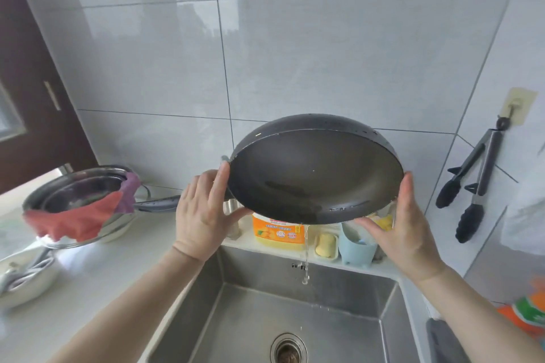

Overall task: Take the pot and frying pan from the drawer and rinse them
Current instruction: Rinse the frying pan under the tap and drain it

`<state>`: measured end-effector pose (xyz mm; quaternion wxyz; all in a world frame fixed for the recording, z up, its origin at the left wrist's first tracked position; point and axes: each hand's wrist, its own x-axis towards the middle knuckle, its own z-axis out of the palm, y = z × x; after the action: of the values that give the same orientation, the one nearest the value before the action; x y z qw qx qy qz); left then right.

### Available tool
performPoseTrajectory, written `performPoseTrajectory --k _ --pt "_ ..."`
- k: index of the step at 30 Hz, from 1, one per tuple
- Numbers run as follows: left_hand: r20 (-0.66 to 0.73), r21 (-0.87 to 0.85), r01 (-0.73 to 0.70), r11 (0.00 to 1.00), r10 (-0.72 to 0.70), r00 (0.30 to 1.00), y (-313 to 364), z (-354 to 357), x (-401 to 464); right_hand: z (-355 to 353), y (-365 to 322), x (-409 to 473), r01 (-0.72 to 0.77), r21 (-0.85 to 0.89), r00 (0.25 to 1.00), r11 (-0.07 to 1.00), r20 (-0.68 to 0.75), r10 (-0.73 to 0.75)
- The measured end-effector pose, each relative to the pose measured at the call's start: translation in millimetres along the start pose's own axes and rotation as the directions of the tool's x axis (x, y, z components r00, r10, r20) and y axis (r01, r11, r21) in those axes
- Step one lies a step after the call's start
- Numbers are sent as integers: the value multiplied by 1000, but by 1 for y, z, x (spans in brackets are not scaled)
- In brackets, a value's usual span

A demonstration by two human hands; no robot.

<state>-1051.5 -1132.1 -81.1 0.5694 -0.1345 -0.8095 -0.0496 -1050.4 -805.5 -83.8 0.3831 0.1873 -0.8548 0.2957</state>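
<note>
Above the sink [265,303], tilted frying pan [315,174] gripped between left hand [203,209], right hand [404,227]

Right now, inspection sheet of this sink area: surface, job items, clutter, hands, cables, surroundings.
Surface: steel sink, water trickling in; pale counter to the left.
Job's things: dark frying pan tilted over the sink, draining from its lower rim; its handle points left.
Clutter: steel bowls with red and purple cloths, detergent bottle, soap dish, blue holder.
Hands: left hand and right hand grip opposite rims of the pan.
Cables: nothing seen.
Surroundings: grey tiled wall; tongs on a hook.
</note>
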Motion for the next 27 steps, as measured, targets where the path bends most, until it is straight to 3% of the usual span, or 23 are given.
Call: performPoseTrajectory --k 2,6,10,13,16,18,20,21,23,25,27 --pt "-31 8 3 1000 -3 1000 -4 -5 6 1 3 7 62 1 998 998 -13 -62" --pt "-64 4 -21 1000 22 998 -9 -10 16 -1 -2 18 18 57 1000 998 -17 -17" --pt "-59 13 -25 1000 26 998 -11 -12 23 -5 -12 23 83 0 995 997 -58 -83" --pt "-55 35 -19 999 21 998 -8 -13 27 -6 -14 23 51 2 998 999 -24 -51" --pt "42 12 1 1000 -2 999 -7 -13 31 -8 -12 26 -27 75 997 997 68 22" --pt "213 -43 71 997 -60 975 -8 -11 33 -11 -10 32 -126 94 974 988 199 106" --pt "457 -77 183 980 -129 880 -5 -10 35 -13 -1 37 -239 71 906 968 376 196" --pt "593 -82 245 966 -150 791 -4 -7 34 -14 5 40 -308 64 848 949 470 244" --pt "835 -76 396 915 -159 527 -4 3 30 -14 15 40 -457 61 700 888 640 316" --pt "957 -55 535 843 -109 269 -8 11 22 -12 24 34 -582 68 542 811 776 324" --pt "994 -23 577 816 -42 99 -10 13 13 -10 28 24 -661 53 413 748 858 305"
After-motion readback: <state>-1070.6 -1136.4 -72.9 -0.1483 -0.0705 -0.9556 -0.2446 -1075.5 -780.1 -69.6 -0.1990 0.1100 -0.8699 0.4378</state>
